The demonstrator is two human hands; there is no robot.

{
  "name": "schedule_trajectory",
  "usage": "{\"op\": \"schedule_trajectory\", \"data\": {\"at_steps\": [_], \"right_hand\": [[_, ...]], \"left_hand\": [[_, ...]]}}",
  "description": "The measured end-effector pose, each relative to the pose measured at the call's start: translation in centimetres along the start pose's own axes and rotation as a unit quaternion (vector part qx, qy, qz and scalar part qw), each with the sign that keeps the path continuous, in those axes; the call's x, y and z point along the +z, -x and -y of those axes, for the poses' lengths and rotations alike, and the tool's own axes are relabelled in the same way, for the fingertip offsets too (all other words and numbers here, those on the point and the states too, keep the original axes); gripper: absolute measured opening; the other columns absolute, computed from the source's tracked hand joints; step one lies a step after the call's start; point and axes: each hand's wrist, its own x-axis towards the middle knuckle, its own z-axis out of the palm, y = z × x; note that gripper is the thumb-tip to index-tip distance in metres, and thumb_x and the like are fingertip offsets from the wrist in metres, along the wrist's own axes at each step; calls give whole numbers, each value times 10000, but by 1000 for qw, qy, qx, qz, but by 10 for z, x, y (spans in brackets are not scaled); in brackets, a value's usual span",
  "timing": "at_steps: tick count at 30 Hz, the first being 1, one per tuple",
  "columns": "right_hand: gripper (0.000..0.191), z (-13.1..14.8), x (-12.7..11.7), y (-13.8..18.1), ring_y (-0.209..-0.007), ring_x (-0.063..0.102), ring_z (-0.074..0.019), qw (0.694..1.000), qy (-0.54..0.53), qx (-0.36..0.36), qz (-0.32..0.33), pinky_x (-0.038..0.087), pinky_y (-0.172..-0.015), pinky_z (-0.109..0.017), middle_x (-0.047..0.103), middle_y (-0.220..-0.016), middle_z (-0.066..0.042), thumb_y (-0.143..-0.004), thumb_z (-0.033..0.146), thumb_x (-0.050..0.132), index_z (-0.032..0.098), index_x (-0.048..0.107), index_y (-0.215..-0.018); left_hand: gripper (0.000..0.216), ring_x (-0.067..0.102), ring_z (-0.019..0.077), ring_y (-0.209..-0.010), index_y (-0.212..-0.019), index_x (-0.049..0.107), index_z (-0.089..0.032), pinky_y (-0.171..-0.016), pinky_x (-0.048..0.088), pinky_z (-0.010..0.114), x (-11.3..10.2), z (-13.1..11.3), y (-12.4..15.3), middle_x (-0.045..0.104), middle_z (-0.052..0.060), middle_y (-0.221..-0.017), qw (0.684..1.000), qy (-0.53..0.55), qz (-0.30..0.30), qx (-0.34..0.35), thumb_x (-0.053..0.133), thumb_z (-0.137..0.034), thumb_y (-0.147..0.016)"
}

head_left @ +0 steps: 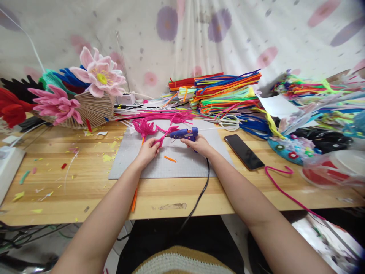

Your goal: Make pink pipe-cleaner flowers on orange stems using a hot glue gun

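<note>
My right hand (pixel 199 145) grips a blue hot glue gun (pixel 184 133) over the grey cutting mat (pixel 188 161), its nozzle pointing left. My left hand (pixel 148 150) pinches a bent magenta pipe-cleaner piece (pixel 164 136) right at the gun's tip. A finished magenta pipe-cleaner flower (pixel 145 127) lies just behind my left hand. The gun's black cord (pixel 199 196) runs down off the table's front edge. A short orange pipe-cleaner scrap (pixel 170 159) rests on the mat between my hands.
A black phone (pixel 243 151) lies right of the mat, white scissors (pixel 229 123) behind it. Stacks of coloured pipe cleaners (pixel 225 91) fill the back. Pink flowers on a fan (pixel 94 97) stand at back left. A loose magenta pipe cleaner (pixel 281 186) trails at right.
</note>
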Motion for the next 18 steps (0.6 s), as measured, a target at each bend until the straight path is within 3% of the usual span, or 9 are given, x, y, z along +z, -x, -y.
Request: {"op": "schedule_trajectory", "data": {"at_steps": [18], "right_hand": [[429, -1, 0, 0, -496, 478, -99, 1000, -3, -23, 11, 378, -524, -233, 543, -528, 1, -639, 579, 593, 152, 562, -605]], "left_hand": [[73, 314, 30, -325, -734, 504, -137, -345, 214, 151, 1, -1, 0, 420, -71, -418, 1000, -1, -1, -8, 471, -132, -799]]}}
